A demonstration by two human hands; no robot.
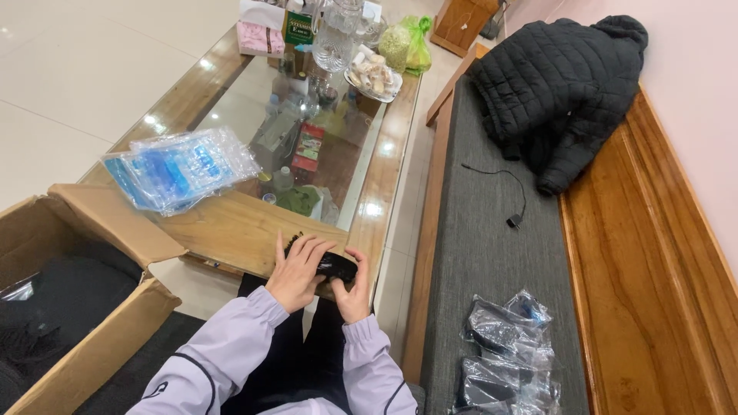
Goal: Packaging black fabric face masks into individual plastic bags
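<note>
Head view: left hand [298, 270] lies fingers flat over a small black object [332, 266], right hand [353, 288] curls round its end, both gripping, at the wooden table [231, 227] edge. Risk: it slips off the edge; only fingertips secure it.

The near table edge [231, 230] is bare wood to the left of the hands, hemmed by a stack of blue plastic packets [181, 167] and the open cardboard box [92, 253]. Farther back, jars and dishes [338, 46] crowd the glass. To the right, the grey bench cushion [484, 238] lies open — only a cable [507, 192], clear bags [507, 353] and a black jacket [569, 92] interrupt it.
</note>
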